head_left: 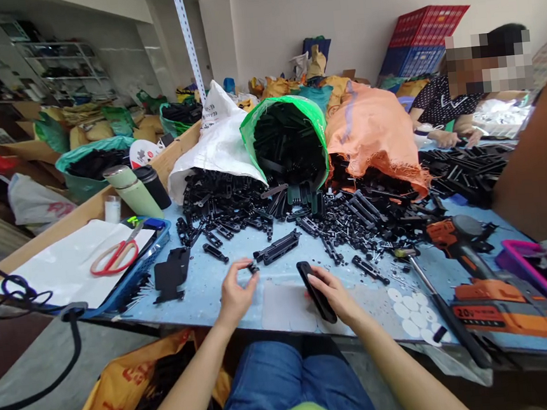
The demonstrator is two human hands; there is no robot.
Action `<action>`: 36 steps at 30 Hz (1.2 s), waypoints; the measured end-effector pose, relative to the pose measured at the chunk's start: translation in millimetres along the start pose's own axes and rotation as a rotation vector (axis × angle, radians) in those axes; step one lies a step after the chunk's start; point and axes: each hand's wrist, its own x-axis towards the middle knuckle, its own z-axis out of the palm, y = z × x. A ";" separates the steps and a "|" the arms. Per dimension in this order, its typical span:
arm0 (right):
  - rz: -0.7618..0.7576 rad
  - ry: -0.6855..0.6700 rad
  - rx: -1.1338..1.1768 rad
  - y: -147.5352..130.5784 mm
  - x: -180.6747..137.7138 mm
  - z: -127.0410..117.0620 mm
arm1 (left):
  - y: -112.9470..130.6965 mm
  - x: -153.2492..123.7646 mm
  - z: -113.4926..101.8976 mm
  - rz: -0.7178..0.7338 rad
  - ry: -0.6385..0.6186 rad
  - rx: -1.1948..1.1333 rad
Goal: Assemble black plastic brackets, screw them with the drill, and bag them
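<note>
My left hand (pixel 236 291) pinches a small black plastic piece (pixel 253 268) between thumb and fingertips, just above the blue table (pixel 239 246). My right hand (pixel 333 292) grips a long flat black plastic part (pixel 315 290) that slants toward me over the table's front edge. Both hands are close together in front of a spread of loose black plastic parts (pixel 303 212). A longer black assembled bar (pixel 277 247) lies just beyond my left hand.
Green (pixel 284 111), white (pixel 220 139) and orange sacks (pixel 372 132) spill black parts. Red scissors (pixel 115 256) lie on paper in a blue tray at left, beside bottles (pixel 133 188). An orange cordless drill (pixel 480 270) and a hammer (pixel 440 305) lie right. A co-worker (pixel 456 106) sits at far right.
</note>
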 end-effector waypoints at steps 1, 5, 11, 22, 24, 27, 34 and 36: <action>0.025 0.000 0.102 -1.0 -0.1 4.9 | 12.2 -4.7 10.2 -0.047 -0.054 -0.114; -0.018 0.004 0.247 -7.2 -3.7 16.4 | 56.1 -19.0 43.4 -0.148 -0.363 -0.366; -0.294 -0.112 -0.171 -19.0 -10.3 -13.1 | 81.3 -24.1 44.8 0.069 -0.284 -0.153; -0.540 0.187 -0.344 -16.4 -35.8 19.1 | 103.0 -37.2 64.3 -0.006 -0.012 -0.319; -0.548 0.216 -0.326 -12.2 -36.1 21.6 | 100.7 -32.7 61.9 0.031 -0.083 -0.326; -0.526 0.272 -0.312 -1.0 -33.8 25.4 | 95.3 -28.3 63.7 0.076 -0.141 -0.279; -0.417 0.092 -0.580 8.8 -1.1 -8.9 | 65.5 -44.6 90.5 -0.039 -0.071 -0.037; -0.398 0.172 -0.817 -1.4 23.2 -54.6 | 58.3 -44.4 90.3 -0.001 -0.152 0.128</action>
